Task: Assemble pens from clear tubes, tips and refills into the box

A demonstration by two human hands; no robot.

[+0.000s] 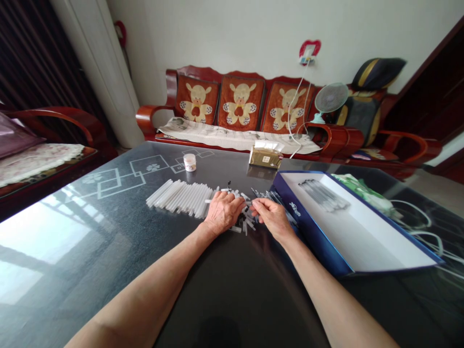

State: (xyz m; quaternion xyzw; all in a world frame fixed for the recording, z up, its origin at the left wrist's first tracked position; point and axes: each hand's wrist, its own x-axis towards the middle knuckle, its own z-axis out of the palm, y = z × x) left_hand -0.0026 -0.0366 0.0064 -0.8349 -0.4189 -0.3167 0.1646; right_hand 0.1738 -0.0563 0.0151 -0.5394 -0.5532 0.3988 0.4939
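My left hand (pixel 224 211) is closed, fingers curled, around a white pen barrel (pixel 208 201) whose end sticks out on its left side. Just to the right, my right hand (pixel 272 216) pinches thumb and fingers together; what lies between them is too small to make out. Under and between both hands spreads a loose pile of short translucent pen caps (pixel 247 225), with a few small black pieces. A row of white pen barrels (pixel 177 197) lies left of my left hand. Thin pen refills (pixel 270 195) lie behind my right hand, partly hidden by it.
A blue box (pixel 315 241) with white inside holds a bundle of pens (pixel 322 195) at the right. Behind the pile stand a small round tub (pixel 189 163) and a tissue pack (pixel 266 157). A green-white bag (pixel 362 193) and white cables (pixel 431 241) lie beyond the box.
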